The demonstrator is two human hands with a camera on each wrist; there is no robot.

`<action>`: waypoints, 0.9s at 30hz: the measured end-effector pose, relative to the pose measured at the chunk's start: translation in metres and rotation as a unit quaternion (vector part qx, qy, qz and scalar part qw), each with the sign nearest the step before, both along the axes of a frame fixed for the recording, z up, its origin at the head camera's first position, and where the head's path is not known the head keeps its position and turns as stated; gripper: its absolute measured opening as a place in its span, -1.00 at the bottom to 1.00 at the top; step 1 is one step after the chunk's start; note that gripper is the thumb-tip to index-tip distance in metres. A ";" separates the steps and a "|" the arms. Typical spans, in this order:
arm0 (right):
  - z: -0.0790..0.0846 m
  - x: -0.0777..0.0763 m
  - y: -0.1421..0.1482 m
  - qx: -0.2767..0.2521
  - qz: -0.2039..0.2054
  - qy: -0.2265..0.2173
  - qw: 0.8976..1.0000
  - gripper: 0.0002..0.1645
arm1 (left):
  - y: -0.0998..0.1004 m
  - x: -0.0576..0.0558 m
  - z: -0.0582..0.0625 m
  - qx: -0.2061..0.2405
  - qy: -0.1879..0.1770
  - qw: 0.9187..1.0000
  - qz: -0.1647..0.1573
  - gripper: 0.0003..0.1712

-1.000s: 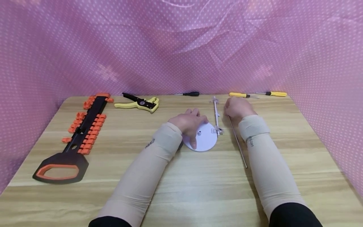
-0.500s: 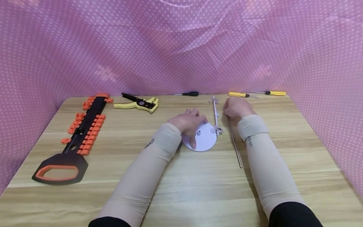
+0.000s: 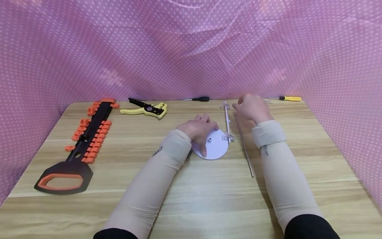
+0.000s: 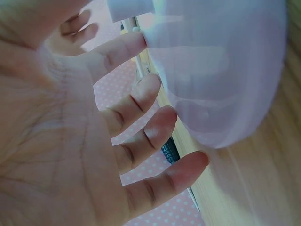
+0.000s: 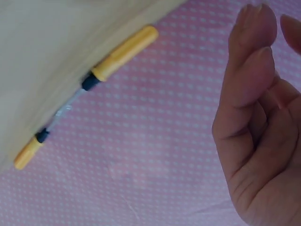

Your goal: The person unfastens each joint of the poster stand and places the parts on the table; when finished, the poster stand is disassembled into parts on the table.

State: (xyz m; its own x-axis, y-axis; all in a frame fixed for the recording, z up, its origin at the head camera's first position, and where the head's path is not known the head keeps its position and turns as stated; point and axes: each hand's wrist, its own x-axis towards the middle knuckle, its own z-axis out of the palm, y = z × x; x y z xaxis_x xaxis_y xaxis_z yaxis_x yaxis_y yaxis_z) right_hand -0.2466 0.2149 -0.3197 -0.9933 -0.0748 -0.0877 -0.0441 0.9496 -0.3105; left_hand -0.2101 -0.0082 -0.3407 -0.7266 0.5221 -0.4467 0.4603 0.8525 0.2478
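A round white disc (image 3: 215, 146) with a small raised hub lies on the wooden table. My left hand (image 3: 195, 130) rests over its left side, the thumb on top and the spread fingers (image 4: 155, 134) by the far edge. My right hand (image 3: 253, 108) is raised at the far end of a thin metal rod (image 3: 245, 147), its fingers loosely bent and a gap between thumb and fingertips (image 5: 261, 70) in the right wrist view. Between the disc and the rod lies a slim white bar (image 3: 227, 120) with clear brackets at its ends.
A black-and-orange tool with a looped handle (image 3: 64, 181) lies at left. Yellow-and-black wire strippers (image 3: 149, 109) lie behind my left hand. Along the back edge are a black screwdriver (image 3: 201, 99) and a yellow screwdriver (image 3: 290, 98); another yellow-handled one (image 5: 124, 54) shows in the right wrist view.
The metal rod's near end has swung left. My right hand has come off the rod and lifted slightly up and away, now covering the nearer yellow screwdriver's handle. My left hand has not moved.
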 end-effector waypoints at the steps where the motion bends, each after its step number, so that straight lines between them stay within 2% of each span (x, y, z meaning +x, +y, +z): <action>1: 0.003 0.001 -0.001 -0.005 -0.001 0.011 1.000 -0.40 | 0.000 0.000 0.000 0.001 0.000 1.000 0.000 0.32; 6: 0.017 0.010 -0.006 -0.033 0.007 0.072 0.997 -0.40 | 0.003 0.000 -0.001 -0.008 0.005 1.000 -0.007 0.32; 15: 0.044 0.032 -0.022 -0.079 0.020 0.147 0.986 -0.47 | 0.002 0.002 -0.001 -0.028 0.025 0.999 -0.023 0.36; 22: 0.056 0.040 -0.029 -0.084 0.023 0.169 0.982 -0.47 | -0.001 0.002 -0.003 -0.017 0.029 0.999 -0.016 0.34; 27: 0.057 0.042 -0.027 -0.084 0.024 0.170 0.982 -0.47 | 0.000 0.003 -0.002 -0.019 0.031 0.999 -0.018 0.33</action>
State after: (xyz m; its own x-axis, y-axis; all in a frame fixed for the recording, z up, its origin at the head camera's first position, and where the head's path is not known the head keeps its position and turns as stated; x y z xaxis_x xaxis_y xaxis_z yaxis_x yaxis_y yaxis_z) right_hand -0.2047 0.1879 -0.2626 -0.9581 -0.1072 0.2656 -0.2156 0.8802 -0.4227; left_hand -0.2068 -0.0081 -0.3431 -0.7351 0.5320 -0.4203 0.5041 0.8434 0.1858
